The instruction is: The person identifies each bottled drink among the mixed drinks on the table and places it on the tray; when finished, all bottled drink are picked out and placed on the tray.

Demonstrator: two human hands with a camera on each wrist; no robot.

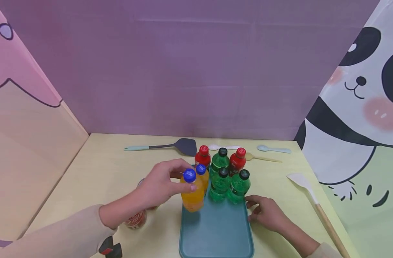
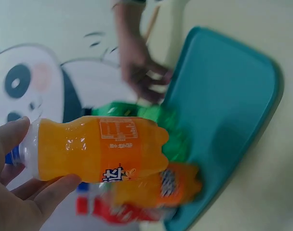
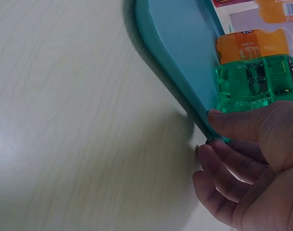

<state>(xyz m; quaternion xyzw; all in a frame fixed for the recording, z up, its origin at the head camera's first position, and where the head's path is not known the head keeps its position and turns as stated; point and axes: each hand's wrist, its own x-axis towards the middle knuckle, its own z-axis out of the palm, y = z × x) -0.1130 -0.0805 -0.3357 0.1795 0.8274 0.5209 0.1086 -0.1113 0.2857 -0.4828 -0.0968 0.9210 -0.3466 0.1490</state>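
My left hand [image 1: 159, 184] holds an orange soda bottle [image 1: 193, 197] near its blue cap, upright above the teal tray [image 1: 217, 233]. In the left wrist view, the thumb and fingers wrap the bottle's neck. A second orange soda bottle [image 1: 201, 175] stands just behind it on the tray. Beside that are several green bottles [image 1: 219, 188] with black caps, and red-capped bottles [image 1: 237, 161] at the far end. My right hand [image 1: 267, 214] pinches the tray's right rim, thumb on top and a finger below in the right wrist view.
Partly under my left forearm stands a red-patterned can [image 1: 136, 220], with another mostly hidden behind my wrist. A dark spatula [image 1: 186, 146] and several small spoons [image 1: 273, 149] lie along the back. A white spatula with a wooden handle [image 1: 328, 222] lies at the right.
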